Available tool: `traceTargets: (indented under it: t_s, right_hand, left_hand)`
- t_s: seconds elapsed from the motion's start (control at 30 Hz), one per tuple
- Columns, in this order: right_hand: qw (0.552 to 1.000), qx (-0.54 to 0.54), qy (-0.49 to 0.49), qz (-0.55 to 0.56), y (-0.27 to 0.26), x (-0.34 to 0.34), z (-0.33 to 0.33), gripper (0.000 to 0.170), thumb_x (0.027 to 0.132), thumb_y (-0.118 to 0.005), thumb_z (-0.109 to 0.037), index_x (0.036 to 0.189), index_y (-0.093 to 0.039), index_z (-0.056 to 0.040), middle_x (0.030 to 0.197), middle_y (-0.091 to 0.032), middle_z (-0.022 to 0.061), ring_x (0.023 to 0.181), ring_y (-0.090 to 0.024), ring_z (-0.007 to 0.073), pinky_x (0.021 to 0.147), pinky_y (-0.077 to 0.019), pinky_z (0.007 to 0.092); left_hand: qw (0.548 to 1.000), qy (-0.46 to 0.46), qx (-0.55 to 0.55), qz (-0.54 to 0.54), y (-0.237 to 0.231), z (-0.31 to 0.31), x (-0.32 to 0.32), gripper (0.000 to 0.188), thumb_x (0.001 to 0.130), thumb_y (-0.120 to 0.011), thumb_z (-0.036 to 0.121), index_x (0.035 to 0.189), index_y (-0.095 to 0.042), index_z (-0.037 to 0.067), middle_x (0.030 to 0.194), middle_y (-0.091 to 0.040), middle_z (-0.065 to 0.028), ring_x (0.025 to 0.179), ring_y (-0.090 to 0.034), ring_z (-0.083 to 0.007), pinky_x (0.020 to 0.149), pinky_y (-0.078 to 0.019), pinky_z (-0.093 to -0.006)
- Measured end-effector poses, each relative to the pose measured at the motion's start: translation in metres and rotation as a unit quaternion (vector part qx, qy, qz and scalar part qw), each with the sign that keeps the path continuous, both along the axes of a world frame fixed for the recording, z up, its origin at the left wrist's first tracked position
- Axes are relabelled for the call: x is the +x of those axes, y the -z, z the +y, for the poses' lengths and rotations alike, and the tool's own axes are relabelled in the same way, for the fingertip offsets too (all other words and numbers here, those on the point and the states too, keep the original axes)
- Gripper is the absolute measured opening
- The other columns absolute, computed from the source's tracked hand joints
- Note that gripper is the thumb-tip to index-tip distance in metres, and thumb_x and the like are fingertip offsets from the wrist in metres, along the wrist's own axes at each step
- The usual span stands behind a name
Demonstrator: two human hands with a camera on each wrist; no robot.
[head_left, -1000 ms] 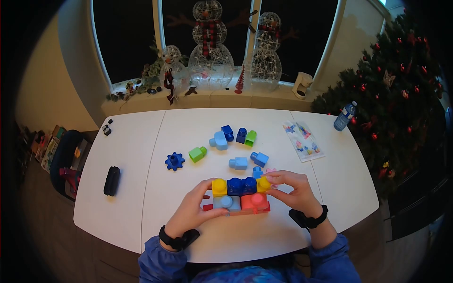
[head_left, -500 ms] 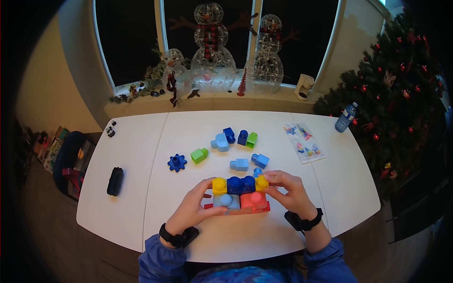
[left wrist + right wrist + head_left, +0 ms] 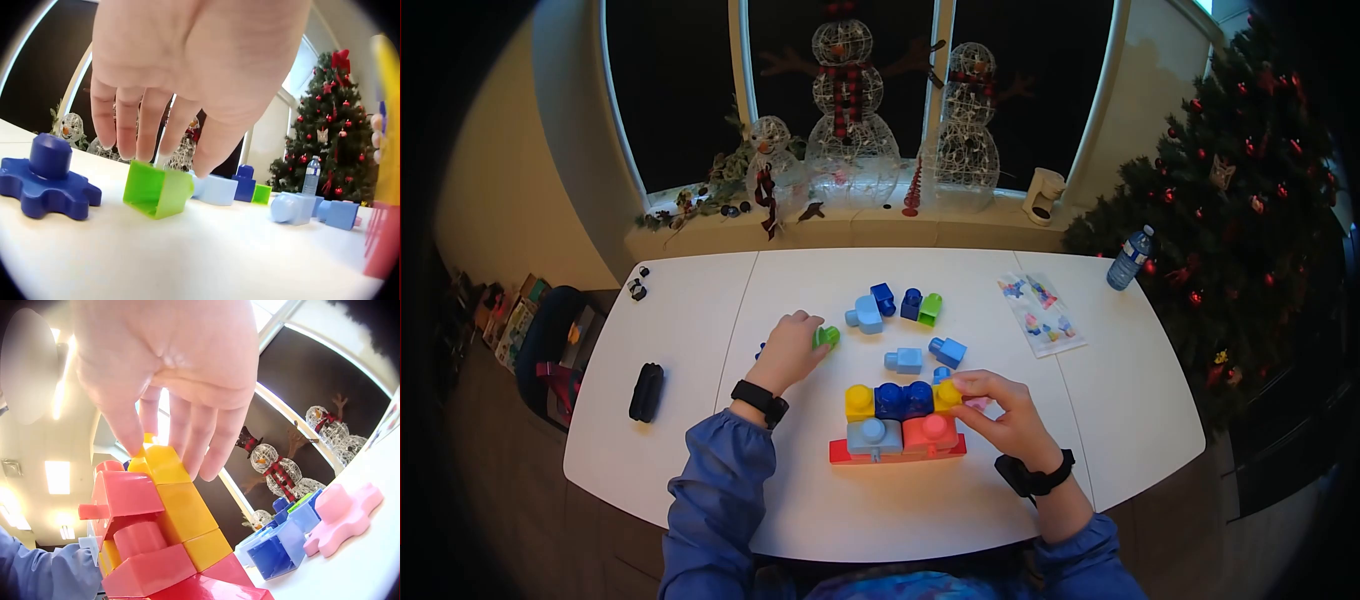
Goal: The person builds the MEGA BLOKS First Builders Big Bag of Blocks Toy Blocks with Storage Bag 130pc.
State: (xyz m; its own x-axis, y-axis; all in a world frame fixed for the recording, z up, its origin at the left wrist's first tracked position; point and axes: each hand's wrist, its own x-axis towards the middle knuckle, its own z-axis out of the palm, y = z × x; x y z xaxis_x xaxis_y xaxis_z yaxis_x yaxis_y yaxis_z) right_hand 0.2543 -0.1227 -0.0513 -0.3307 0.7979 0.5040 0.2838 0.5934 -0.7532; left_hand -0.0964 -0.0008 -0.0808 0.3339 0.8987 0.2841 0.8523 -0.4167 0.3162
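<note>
Currently, the green block (image 3: 156,190) lies sideways on the table (image 3: 680,350), just below the nearer left hand (image 3: 790,352); its hollow-to-stud axis points rightward. Left fingers extend, slightly spread; contact is unconfirmed. The right hand (image 3: 1007,410) pinches the build's (image 3: 918,436) end yellow block (image 3: 946,397).

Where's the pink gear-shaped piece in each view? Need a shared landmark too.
Head: right of center, just beyond the yellow block; the pink gear-shaped piece is mostly hidden by the right hand.
Left wrist: right side, only a pink sliver, likely it, by a light-blue block.
Right wrist: lower right, in plain view.
Shared landmark: the wire snowmen.
</note>
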Motion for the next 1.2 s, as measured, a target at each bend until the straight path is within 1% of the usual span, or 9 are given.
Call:
traceTargets:
  t_s: [0.17, 0.27, 0.33, 0.47, 0.63, 0.73, 0.83, 1.03, 1.2]
  right_hand:
    - [1.000, -0.010, 0.002, 0.000, -0.001, 0.000, -0.001, 0.034, 0.091, -0.081, -0.006, 0.123, -0.072, -0.0054, 0.125, -0.074, 0.0121, 0.100, -0.074, 0.0186, 0.081, -0.0581, 0.0280]
    - [1.000, -0.007, 0.001, -0.007, 0.000, 0.001, 0.000, 0.034, 0.091, -0.081, -0.006, 0.124, -0.072, -0.0056, 0.126, -0.074, 0.0120, 0.101, -0.074, 0.0187, 0.081, -0.0578, 0.0282]
    - [1.000, 0.005, -0.001, -0.005, 0.002, 0.001, 0.001, 0.035, 0.090, -0.081, -0.006, 0.124, -0.072, -0.0056, 0.125, -0.074, 0.0119, 0.102, -0.073, 0.0188, 0.081, -0.0575, 0.0280]
    - [1.000, -0.001, 0.003, -0.005, 0.000, 0.001, -0.001, 0.035, 0.090, -0.082, -0.006, 0.123, -0.072, -0.0061, 0.125, -0.074, 0.0114, 0.103, -0.073, 0.0188, 0.081, -0.0568, 0.0276]
    - [1.000, -0.004, -0.001, 0.001, 0.003, 0.000, 0.005, 0.034, 0.090, -0.081, -0.006, 0.123, -0.072, -0.0071, 0.125, -0.075, 0.0104, 0.102, -0.072, 0.0186, 0.080, -0.0563, 0.0274]
    - [1.000, -0.006, 0.001, 0.003, 0.003, 0.000, 0.005, 0.034, 0.090, -0.081, -0.006, 0.123, -0.072, -0.0073, 0.125, -0.075, 0.0100, 0.102, -0.072, 0.0184, 0.079, -0.0559, 0.0272]
    - [1.000, -0.005, 0.006, 0.002, 0.002, -0.001, 0.004, 0.034, 0.090, -0.081, -0.006, 0.123, -0.072, -0.0075, 0.124, -0.075, 0.0094, 0.101, -0.072, 0.0180, 0.079, -0.0555, 0.0269]
    - [1.000, -0.002, 0.002, 0.007, 0.006, -0.001, 0.006, 0.035, 0.090, -0.081, -0.005, 0.123, -0.071, -0.0074, 0.124, -0.075, 0.0085, 0.100, -0.072, 0.0158, 0.079, -0.0553, 0.0263]
    - [1.000, 0.001, 0.013, 0.011, 0.006, -0.003, 0.010, 0.034, 0.090, -0.081, -0.005, 0.122, -0.071, -0.0069, 0.125, -0.074, 0.0088, 0.099, -0.072, 0.0148, 0.078, -0.0554, 0.0261]
  left_hand:
    - [0.998, -0.023, -0.053, 0.032, 0.004, 0.012, -0.001, 0.042, 0.086, -0.078, 0.018, 0.122, -0.068, -0.001, 0.110, -0.070, -0.0201, 0.100, -0.069, -0.0394, 0.090, -0.0568, -0.0460]
    - [0.995, -0.004, -0.044, -0.089, -0.038, -0.021, 0.008, 0.046, 0.088, -0.075, 0.008, 0.131, -0.062, -0.003, 0.108, -0.070, -0.0192, 0.096, -0.071, -0.0325, 0.090, -0.0583, -0.0387]
    - [0.976, 0.030, -0.052, -0.211, -0.060, -0.049, 0.013, 0.046, 0.091, -0.072, 0.005, 0.135, -0.058, -0.002, 0.112, -0.069, -0.0166, 0.102, -0.071, -0.0289, 0.097, -0.0573, -0.0377]
    - [0.874, 0.148, -0.120, -0.448, -0.060, -0.099, 0.015, 0.044, 0.096, -0.068, -0.001, 0.138, -0.054, -0.001, 0.123, -0.065, -0.0115, 0.117, -0.068, -0.0249, 0.109, -0.0522, -0.0402]
    - [0.852, 0.155, -0.033, -0.500, -0.040, -0.116, 0.021, 0.046, 0.096, -0.066, -0.006, 0.138, -0.052, -0.001, 0.128, -0.059, -0.0108, 0.124, -0.064, -0.0244, 0.112, -0.0489, -0.0399]
    - [0.841, 0.170, -0.050, -0.511, -0.047, -0.121, 0.020, 0.044, 0.094, -0.067, -0.007, 0.136, -0.055, -0.002, 0.127, -0.060, -0.0114, 0.121, -0.064, -0.0239, 0.111, -0.0499, -0.0394]
    - [0.913, 0.203, -0.015, -0.354, -0.051, -0.120, 0.020, 0.042, 0.092, -0.068, -0.006, 0.133, -0.059, -0.002, 0.124, -0.061, -0.0123, 0.117, -0.065, -0.0237, 0.108, -0.0517, -0.0379]
    - [0.916, 0.175, -0.014, -0.362, -0.054, -0.117, 0.024, 0.042, 0.089, -0.073, -0.001, 0.130, -0.064, 0.002, 0.120, -0.068, -0.0153, 0.109, -0.069, -0.0289, 0.099, -0.0551, -0.0366]
    - [0.917, 0.183, -0.027, -0.355, -0.057, -0.105, 0.023, 0.042, 0.091, -0.072, -0.001, 0.132, -0.063, 0.002, 0.122, -0.067, -0.0158, 0.111, -0.069, -0.0298, 0.101, -0.0548, -0.0373]
